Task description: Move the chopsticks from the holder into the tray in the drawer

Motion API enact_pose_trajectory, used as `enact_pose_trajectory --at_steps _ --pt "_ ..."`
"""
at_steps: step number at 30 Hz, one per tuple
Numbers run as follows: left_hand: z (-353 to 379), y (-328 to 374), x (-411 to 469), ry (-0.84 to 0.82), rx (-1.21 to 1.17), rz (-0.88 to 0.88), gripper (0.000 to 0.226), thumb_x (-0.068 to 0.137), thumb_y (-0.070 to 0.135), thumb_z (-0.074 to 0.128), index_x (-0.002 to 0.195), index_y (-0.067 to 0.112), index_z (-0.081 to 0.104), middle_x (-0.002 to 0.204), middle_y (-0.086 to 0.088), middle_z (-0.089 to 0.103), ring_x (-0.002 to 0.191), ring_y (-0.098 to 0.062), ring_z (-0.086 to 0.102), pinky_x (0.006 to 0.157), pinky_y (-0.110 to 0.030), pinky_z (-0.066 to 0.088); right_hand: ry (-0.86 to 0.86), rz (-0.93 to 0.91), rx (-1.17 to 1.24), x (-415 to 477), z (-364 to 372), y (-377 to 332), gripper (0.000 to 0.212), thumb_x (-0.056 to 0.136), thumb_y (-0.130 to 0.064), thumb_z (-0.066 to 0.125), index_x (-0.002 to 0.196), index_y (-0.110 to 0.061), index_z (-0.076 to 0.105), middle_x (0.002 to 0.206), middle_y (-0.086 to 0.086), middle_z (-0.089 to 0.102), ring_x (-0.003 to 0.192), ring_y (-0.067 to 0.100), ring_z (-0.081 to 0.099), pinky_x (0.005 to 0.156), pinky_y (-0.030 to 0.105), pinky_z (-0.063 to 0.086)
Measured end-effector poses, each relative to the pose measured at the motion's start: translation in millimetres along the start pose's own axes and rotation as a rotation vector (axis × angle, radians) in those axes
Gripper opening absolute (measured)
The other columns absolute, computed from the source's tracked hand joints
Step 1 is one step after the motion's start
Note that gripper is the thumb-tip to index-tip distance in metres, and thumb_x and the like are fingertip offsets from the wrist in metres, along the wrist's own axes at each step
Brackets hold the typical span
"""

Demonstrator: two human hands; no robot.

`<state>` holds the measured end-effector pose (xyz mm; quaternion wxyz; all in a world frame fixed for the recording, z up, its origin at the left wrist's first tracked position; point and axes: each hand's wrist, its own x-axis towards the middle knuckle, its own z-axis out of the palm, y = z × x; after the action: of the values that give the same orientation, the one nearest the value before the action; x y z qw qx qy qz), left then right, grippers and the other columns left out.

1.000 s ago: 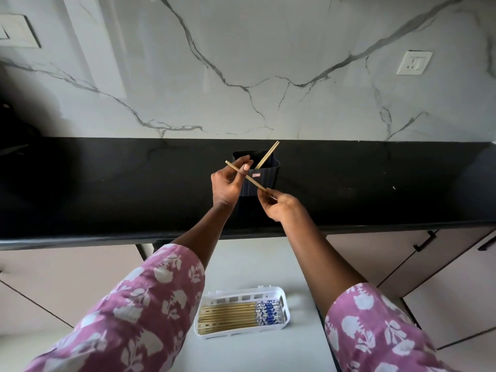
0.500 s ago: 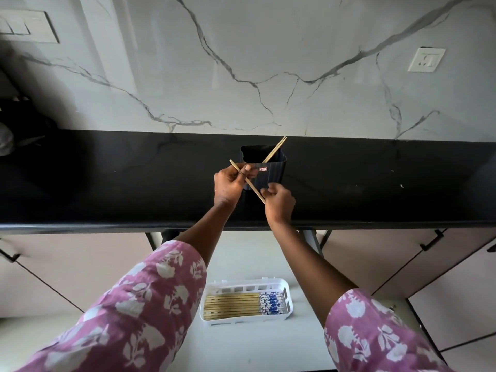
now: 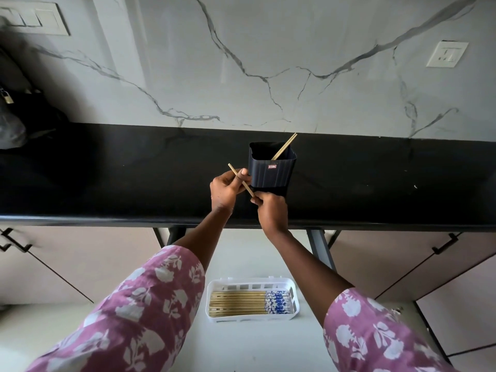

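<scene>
1. Chopstick direction matters most here. The held chopstick (image 3: 241,180) runs on a slant, with its free tip up and to the left and its lower end down and to the right, just in front of the holder (image 3: 271,174).
2. The left hand (image 3: 225,191) pinches the shaft near its middle, thumb laid over it and fingers curled behind. The right hand (image 3: 272,212) pinches the lower end between curled fingertips. From this angle it may be one stick or two pressed together.
3. The tray (image 3: 210,288) sits well below both hands, nearer the person, in the open drawer (image 3: 241,345), with its long side running left to right. The stick probably needs turning level before it goes down.
4. The holder stands on the black counter (image 3: 134,170). The leaning chopsticks (image 3: 285,146) rest against its far right corner, tips above the rim.
5. The tray holds a row of chopsticks (image 3: 236,304) lying side by side, blue-patterned ends to the right.
</scene>
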<state>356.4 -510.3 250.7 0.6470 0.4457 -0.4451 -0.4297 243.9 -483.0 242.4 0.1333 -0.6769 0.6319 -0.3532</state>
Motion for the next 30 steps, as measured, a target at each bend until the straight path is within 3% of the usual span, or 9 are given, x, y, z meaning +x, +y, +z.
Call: enact_pose_trajectory --at_steps 5,10,12,14,16,20,25,28,30 --pt "-23 -19 16 0.098 0.147 -0.040 0.033 0.090 0.042 0.054 0.103 0.014 0.067 0.085 -0.003 0.072 0.082 -0.007 0.069 0.077 -0.024 0.056 -0.108 0.069 0.003 -9 14 23 0.021 0.093 -0.013 0.057 0.108 -0.007 0.070 0.098 0.017 0.073 0.093 0.032 0.067 0.078 0.037 0.055" --pt "-51 -41 34 0.071 0.730 -0.114 0.045 0.091 0.056 0.041 0.092 0.018 0.065 0.085 0.000 0.061 0.094 -0.023 0.061 0.074 -0.029 0.042 -0.236 0.078 -0.084 -29 35 50 0.020 0.093 -0.016 0.056 0.104 -0.010 0.071 0.095 0.018 0.072 0.092 0.035 0.064 0.074 0.035 0.050" --pt "-59 -52 41 -0.006 0.937 -0.163 0.047 0.091 0.056 0.042 0.107 0.017 0.063 0.114 -0.010 0.057 0.115 -0.029 0.050 0.088 -0.036 0.042 -0.303 0.113 -0.110 -37 43 60 0.021 0.093 -0.018 0.055 0.105 -0.011 0.071 0.100 0.014 0.072 0.096 0.033 0.063 0.078 0.033 0.049" --pt "-66 -61 44 -0.090 1.137 -0.261 0.058 0.090 0.058 0.042 0.132 0.019 0.049 0.144 -0.012 0.035 0.134 -0.032 0.029 0.108 -0.044 0.028 -0.379 0.106 -0.138 -45 50 71 0.020 0.093 -0.017 0.054 0.102 -0.011 0.071 0.101 0.011 0.073 0.096 0.030 0.064 0.079 0.032 0.051" --pt "-72 -68 46 -0.155 1.283 -0.336 0.062 0.090 0.058 0.043 0.141 0.025 0.036 0.155 -0.009 0.016 0.141 -0.035 0.012 0.113 -0.049 0.014 -0.442 0.092 -0.176 -51 56 80 0.019 0.093 -0.014 0.053 0.099 -0.011 0.071 0.097 0.011 0.073 0.092 0.029 0.065 0.074 0.031 0.051" --pt "-78 -80 49 -0.223 1.275 -0.504 0.073 0.088 0.059 0.045 0.148 0.030 0.015 0.157 -0.008 -0.006 0.143 -0.035 -0.004 0.113 -0.053 0.004 -0.576 0.069 -0.245 -66 66 96 0.019 0.092 -0.015 0.053 0.095 -0.012 0.071 0.093 0.014 0.072 0.088 0.032 0.064 0.070 0.030 0.050" --pt "-76 -88 54 -0.267 1.276 -0.593 0.079 0.085 0.065 0.044 0.148 0.035 0.005 0.157 -0.007 -0.010 0.142 -0.038 -0.012 0.112 -0.054 0.000 -0.737 0.024 -0.308 -87 78 113 0.020 0.087 -0.008 0.051 0.092 -0.009 0.071 0.097 0.009 0.073 0.092 0.033 0.065 0.072 0.031 0.051" --pt "-75 -93 56 -0.321 1.321 -0.640 0.084 0.081 0.072 0.043 0.147 0.039 0.001 0.156 -0.005 -0.016 0.140 -0.039 -0.019 0.111 -0.056 -0.004 -0.811 -0.028 -0.369 -97 84 119 0.017 0.089 -0.010 0.050 0.083 -0.006 0.066 0.092 0.012 0.070 0.089 0.034 0.062 0.061 0.027 0.036" --pt "-75 -97 54 -0.370 1.365 -0.643 0.087 0.078 0.075 0.043 0.146 0.042 -0.002 0.155 -0.001 -0.023 0.138 -0.040 -0.024 0.110 -0.057 -0.006 -0.844 -0.046 -0.404 -102 87 122 0.018 0.091 -0.013 0.050 0.084 -0.005 0.065 0.093 0.016 0.068 0.082 0.035 0.056 0.062 0.026 0.030"
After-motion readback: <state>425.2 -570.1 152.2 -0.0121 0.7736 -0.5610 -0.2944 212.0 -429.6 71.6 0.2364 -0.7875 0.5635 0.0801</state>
